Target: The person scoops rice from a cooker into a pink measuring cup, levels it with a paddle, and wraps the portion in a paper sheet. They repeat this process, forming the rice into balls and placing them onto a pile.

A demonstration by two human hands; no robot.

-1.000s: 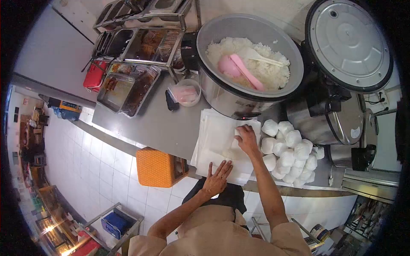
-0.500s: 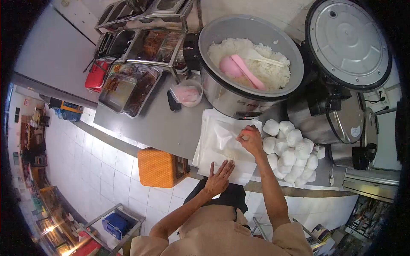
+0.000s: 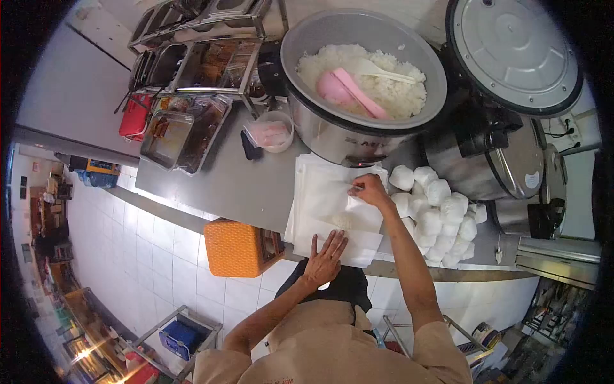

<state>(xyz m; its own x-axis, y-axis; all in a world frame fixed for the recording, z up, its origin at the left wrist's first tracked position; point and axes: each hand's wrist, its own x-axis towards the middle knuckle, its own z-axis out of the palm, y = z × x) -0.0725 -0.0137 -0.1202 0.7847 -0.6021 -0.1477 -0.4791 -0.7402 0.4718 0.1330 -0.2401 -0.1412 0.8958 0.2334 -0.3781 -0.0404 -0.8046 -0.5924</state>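
Note:
A stack of white wrapping paper (image 3: 307, 205) lies on the steel counter, with a small mound of rice (image 3: 342, 221) on its top sheet. My left hand (image 3: 325, 258) rests flat at the near edge of the paper, fingers spread, just below the rice. Above and to the right of the rice, my right hand (image 3: 369, 190) is pinched over the paper; what sits between its fingertips, if anything, is hidden. Several round white paper-wrapped bundles (image 3: 441, 214) are piled to the right of that hand.
Behind the paper stands a large open rice cooker (image 3: 320, 118) holding rice, a pink scoop (image 3: 358, 93) and a white paddle (image 3: 384, 72). A plastic tub (image 3: 281, 137) and food trays (image 3: 167, 142) are at left. An orange stool (image 3: 231, 248) stands below the counter.
The view has tilted, so the counter sits slightly higher. My right hand's pinch has turned, and the red bit seen at its fingertips no longer shows. My left hand stays at the paper's edge.

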